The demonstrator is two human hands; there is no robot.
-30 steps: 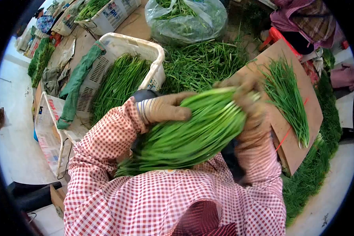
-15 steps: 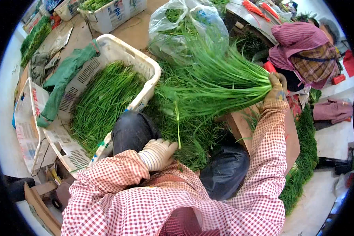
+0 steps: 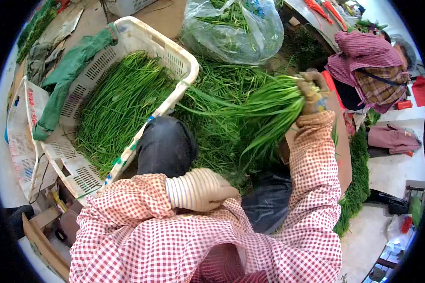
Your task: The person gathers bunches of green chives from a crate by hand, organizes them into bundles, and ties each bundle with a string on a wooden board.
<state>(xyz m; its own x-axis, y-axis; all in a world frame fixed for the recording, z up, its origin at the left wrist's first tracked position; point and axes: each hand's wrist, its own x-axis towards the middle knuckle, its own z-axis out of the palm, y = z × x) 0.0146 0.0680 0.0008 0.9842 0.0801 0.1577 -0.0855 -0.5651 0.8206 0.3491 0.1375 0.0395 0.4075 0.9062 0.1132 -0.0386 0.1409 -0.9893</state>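
My right hand (image 3: 315, 92), in a dirty work glove, grips a bunch of green chives (image 3: 275, 104) by the pale stem ends. The leaves fan out to the left and hang down over loose chives (image 3: 222, 113) on the floor between my knees. A few long leaves trail toward the crate. My left hand (image 3: 200, 189), in a cream striped glove, is in front of my waist with its fingers curled together. Whatever it may hold is hidden. To the left, a white plastic crate (image 3: 186, 75) holds more chives (image 3: 123, 104).
A clear plastic bag (image 3: 264, 45) with greens stands ahead. A green sleeve-like cloth (image 3: 75, 70) hangs over the crate's far-left rim. Another person (image 3: 373, 70) in a plaid top sits at the right. Cardboard (image 3: 342, 141) and a long row of chives (image 3: 356, 174) lie beside my right arm.
The bunch in my right hand has swung from spread out upward and left to drooping down. My left hand has moved right. A loose stem near it is no longer seen. The view has shifted.
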